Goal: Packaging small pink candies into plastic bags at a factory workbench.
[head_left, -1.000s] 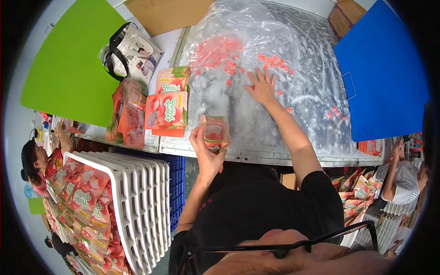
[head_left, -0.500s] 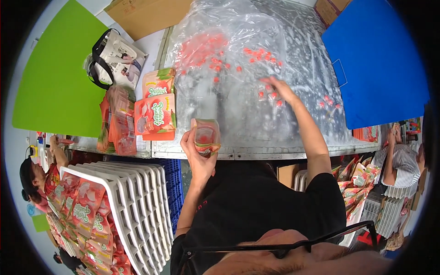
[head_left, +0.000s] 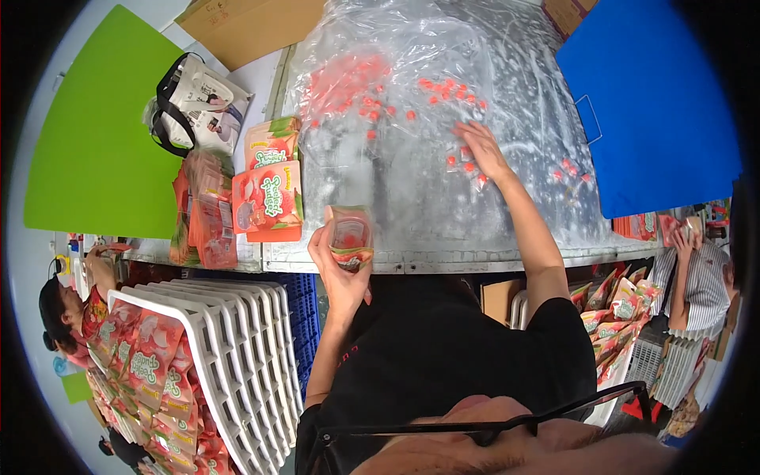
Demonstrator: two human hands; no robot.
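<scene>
My left hand [head_left: 341, 279] is closed round a red and green pouch [head_left: 351, 237], whose mouth gapes upward at the table's near edge. My right hand [head_left: 484, 153] is stretched over the metal table with its fingers apart and nothing seen in them. Right by it lie a few red candies [head_left: 469, 167] in clear wrappers, some partly under the hand. More loose candies [head_left: 448, 90] are scattered farther back. A heap of them [head_left: 348, 83] shows blurred through a clear plastic sheet [head_left: 396, 39].
Flat printed pouches [head_left: 269, 202] lie stacked left of my left hand, beside a bundle of pouches [head_left: 210, 210] and a tote bag [head_left: 210, 103]. Green [head_left: 103, 134] and blue [head_left: 649, 103] panels flank the table. White crates [head_left: 229, 340] with filled pouches stand below left. Co-workers [head_left: 689, 277] are at both sides.
My right hand has shifted slightly and its fingers have spread out flatter above the near candies. The left hand, still holding the pouch, has moved a little to the left.
</scene>
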